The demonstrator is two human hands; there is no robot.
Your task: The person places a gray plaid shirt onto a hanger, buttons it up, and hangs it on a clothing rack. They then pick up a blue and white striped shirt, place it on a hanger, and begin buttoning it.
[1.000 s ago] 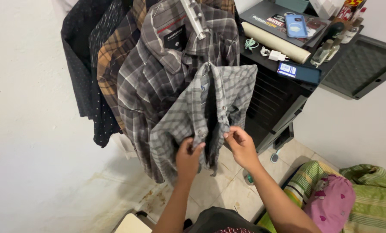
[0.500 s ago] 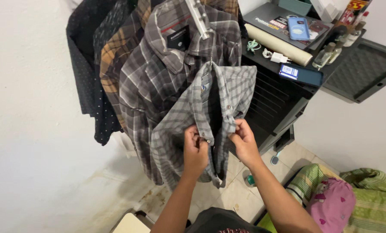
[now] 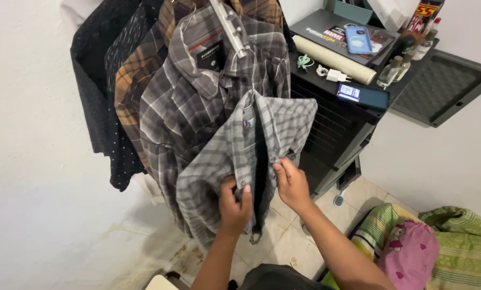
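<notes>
Grey plaid shirt [image 3: 235, 156] front edges pinched in left grip [image 3: 235, 201], right grip [image 3: 290, 182]

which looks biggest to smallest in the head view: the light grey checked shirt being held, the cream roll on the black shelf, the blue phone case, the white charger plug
1. light grey checked shirt, by far the largest
2. cream roll
3. blue phone case
4. white charger plug

The shirt hangs nearer the camera, which inflates it, though the order seems safe.

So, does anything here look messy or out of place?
Mostly the floor below the hanging shirts: the pale surface there is blotched with brownish stains. The light grey plaid shirt also hangs unbuttoned, its front gaping between the left hand and right hand.
</notes>
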